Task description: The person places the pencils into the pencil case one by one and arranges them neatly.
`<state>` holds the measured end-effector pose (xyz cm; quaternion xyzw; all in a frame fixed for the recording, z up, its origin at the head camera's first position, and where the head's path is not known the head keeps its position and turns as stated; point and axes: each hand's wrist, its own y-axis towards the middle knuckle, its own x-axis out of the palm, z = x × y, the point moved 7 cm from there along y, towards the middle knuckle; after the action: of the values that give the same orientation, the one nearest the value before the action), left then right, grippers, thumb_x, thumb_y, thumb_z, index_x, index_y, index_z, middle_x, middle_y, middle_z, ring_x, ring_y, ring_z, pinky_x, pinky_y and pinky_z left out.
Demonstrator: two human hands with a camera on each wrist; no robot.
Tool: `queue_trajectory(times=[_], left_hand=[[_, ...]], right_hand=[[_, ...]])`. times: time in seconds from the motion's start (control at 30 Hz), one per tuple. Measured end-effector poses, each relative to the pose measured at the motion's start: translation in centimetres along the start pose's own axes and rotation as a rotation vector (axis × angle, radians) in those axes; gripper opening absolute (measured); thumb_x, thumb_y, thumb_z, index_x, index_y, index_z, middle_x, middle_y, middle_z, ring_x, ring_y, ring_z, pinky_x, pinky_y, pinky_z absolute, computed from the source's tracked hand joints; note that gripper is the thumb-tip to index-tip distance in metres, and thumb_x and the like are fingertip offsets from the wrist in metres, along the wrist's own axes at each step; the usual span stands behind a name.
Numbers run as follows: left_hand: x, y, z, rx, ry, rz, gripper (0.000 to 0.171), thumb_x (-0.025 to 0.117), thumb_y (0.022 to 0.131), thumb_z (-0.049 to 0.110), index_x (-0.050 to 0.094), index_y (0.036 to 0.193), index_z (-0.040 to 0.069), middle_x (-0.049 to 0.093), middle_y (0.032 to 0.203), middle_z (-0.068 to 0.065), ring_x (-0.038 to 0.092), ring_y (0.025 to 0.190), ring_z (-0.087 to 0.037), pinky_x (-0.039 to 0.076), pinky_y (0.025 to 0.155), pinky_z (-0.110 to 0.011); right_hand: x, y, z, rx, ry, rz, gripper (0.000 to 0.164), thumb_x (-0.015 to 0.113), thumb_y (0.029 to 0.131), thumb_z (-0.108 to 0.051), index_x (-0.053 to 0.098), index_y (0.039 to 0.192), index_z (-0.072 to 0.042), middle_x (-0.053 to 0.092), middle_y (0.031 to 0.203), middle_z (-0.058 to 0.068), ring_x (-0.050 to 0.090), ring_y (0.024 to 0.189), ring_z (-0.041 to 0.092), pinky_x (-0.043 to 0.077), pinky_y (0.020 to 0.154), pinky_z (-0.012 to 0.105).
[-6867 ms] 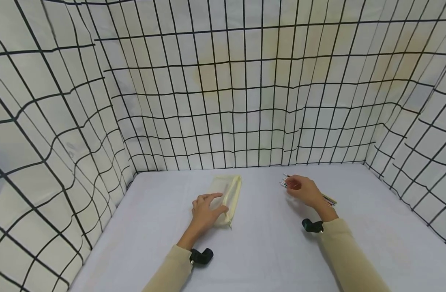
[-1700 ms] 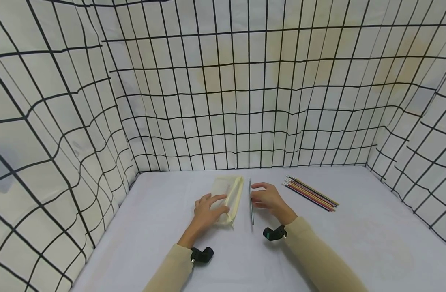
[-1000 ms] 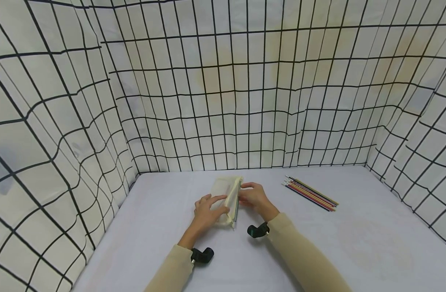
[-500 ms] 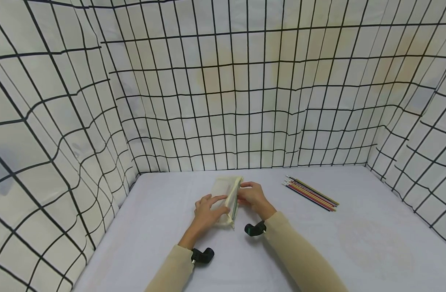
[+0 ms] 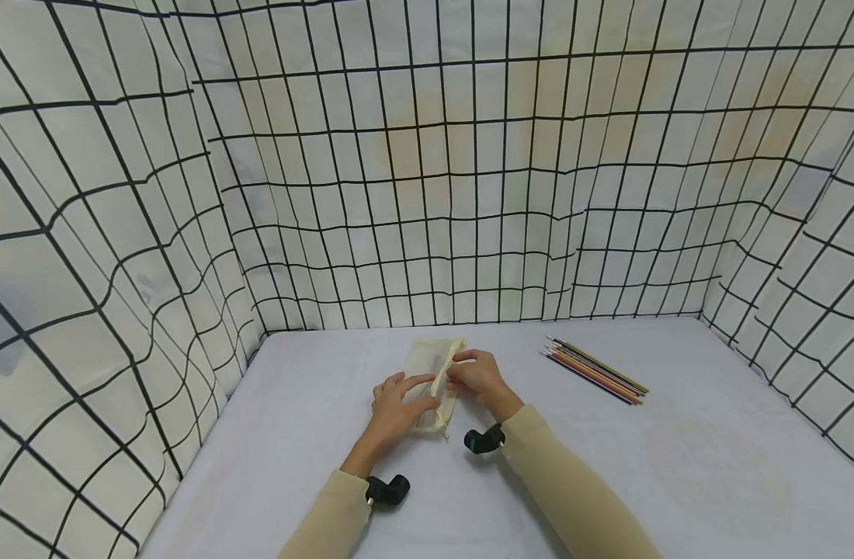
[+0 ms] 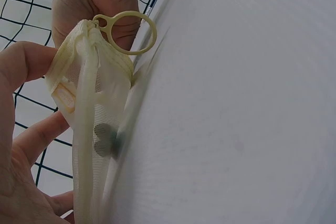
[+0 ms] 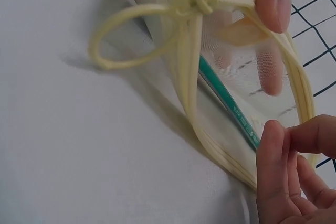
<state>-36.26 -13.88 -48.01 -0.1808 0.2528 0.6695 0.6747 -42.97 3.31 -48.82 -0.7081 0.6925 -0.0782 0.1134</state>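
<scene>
Right wrist | green stick: both ends hidden | pouch: cropped

We identify a white tabletop, enclosed at rear, left and right by white walls bearing black grid lines; we note faint yellowish patches at the rear.

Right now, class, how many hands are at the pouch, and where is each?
2. The left hand holds the pouch from the left side; the right hand is at its opening, on the right side. No third hand shows in any view.
</scene>
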Motion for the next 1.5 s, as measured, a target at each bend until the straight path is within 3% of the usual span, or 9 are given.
queue_trajectory(times=[0.2,0.47,1.0,1.23,1.5], left_hand=[[0.0,0.0,0.0,0.000,-0.003,-0.003,0.047,0.074,0.085,0.043,0.070,0.131,0.032,0.035,0.160,-0.023,0.021,0.147,-0.046,0.026,0.109,-0.072],[-0.1,0.0,0.1,0.006,-0.003,0.004,0.048,0.074,0.084,0.043,0.070,0.130,0.032,0.037,0.160,-0.023,0.023,0.146,-0.045,0.026,0.110,-0.071],[0.0,-0.1,0.1,0.012,-0.011,-0.004,0.049,0.073,0.085,0.043,0.069,0.132,0.031,0.035,0.161,-0.022,0.021,0.148,-0.046,0.024,0.110,-0.073],[0.0,-0.2,0.2,0.017,-0.018,-0.007,0.049,0.074,0.086,0.042,0.069,0.132,0.029,0.035,0.161,-0.024,0.021,0.147,-0.048,0.024,0.110,-0.074],[0.0,-0.1,0.2,0.023,-0.009,-0.001,0.049,0.074,0.085,0.042,0.069,0.132,0.029,0.036,0.160,-0.024,0.023,0.146,-0.047,0.025,0.108,-0.074]], right_hand=[[-0.4,-0.1,-0.2,-0.015,-0.002,-0.016,0.034,0.069,0.088,0.002,0.063,0.121,0.000,0.069,0.090,0.012,0.068,0.072,0.016,0.061,0.067,0.026],[-2.4,-0.1,0.2,-0.059,-0.094,-0.017,0.032,0.068,0.087,-0.002,0.066,0.119,-0.003,0.071,0.099,0.013,0.069,0.081,0.018,0.060,0.068,0.027],[-10.8,-1.0,-2.1,-0.216,-0.354,0.001,0.034,0.066,0.095,-0.008,0.061,0.128,0.001,0.067,0.105,0.015,0.069,0.088,0.022,0.062,0.078,0.032],[-13.4,-1.5,-2.5,-0.313,-0.436,0.005,0.033,0.065,0.096,-0.007,0.059,0.127,0.003,0.066,0.103,0.015,0.067,0.085,0.022,0.061,0.078,0.033],[-16.0,-1.6,-3.2,-0.449,-0.631,0.001,0.032,0.068,0.094,-0.007,0.062,0.125,0.001,0.069,0.105,0.014,0.065,0.090,0.022,0.058,0.074,0.032]])
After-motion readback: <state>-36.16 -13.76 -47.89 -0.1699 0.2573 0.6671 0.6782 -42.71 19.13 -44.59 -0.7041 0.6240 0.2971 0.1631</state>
